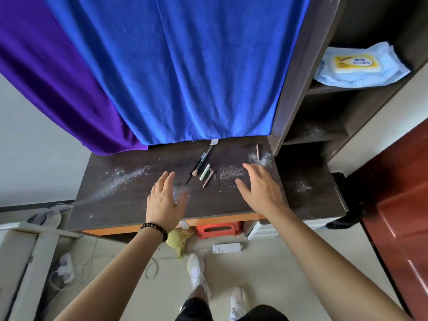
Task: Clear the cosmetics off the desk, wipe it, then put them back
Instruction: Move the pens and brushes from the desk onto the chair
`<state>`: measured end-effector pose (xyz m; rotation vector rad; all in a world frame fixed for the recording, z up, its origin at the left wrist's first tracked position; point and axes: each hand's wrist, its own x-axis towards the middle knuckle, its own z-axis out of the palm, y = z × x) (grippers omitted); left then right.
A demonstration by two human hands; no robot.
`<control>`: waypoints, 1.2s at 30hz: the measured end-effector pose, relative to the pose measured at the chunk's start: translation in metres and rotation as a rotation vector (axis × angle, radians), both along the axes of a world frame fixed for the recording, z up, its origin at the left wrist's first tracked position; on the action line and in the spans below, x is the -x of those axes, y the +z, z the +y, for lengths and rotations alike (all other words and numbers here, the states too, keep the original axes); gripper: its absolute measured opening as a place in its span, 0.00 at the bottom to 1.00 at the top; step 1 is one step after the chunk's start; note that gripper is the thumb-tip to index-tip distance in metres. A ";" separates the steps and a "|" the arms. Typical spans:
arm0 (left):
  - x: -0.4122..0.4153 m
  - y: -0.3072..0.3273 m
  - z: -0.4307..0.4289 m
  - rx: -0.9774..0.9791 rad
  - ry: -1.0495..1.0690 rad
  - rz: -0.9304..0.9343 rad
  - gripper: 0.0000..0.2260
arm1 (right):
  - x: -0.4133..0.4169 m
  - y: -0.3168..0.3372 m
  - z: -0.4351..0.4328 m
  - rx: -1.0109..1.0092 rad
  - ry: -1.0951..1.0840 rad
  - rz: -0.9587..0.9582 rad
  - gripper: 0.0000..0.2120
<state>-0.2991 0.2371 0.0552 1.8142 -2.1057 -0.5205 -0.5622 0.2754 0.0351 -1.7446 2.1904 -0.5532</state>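
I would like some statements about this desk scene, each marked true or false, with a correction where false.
1. Both hands are open and hold nothing. True: the left hand and the right hand are spread over the desk.
2. The desk is already wiped clean. False: white powder is scattered on it.
3. A mint green stick lies between the two hands. True.
4. The wet wipes pack lies on the desk. False: it lies on an upper shelf to the right.
5. The beaded bracelet is on the right wrist. False: it is on the left wrist.
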 end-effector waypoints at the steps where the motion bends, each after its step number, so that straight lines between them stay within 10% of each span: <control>1: 0.003 -0.005 -0.013 -0.016 -0.006 0.004 0.28 | 0.002 -0.004 -0.008 -0.012 -0.016 -0.004 0.26; 27: 0.023 -0.147 -0.226 -0.354 -0.246 -0.148 0.15 | -0.092 -0.111 -0.150 -0.480 -0.301 -0.222 0.31; 36: -0.016 -0.146 -0.238 -0.334 -0.226 -0.195 0.13 | -0.117 -0.121 -0.164 -0.377 -0.313 -0.255 0.13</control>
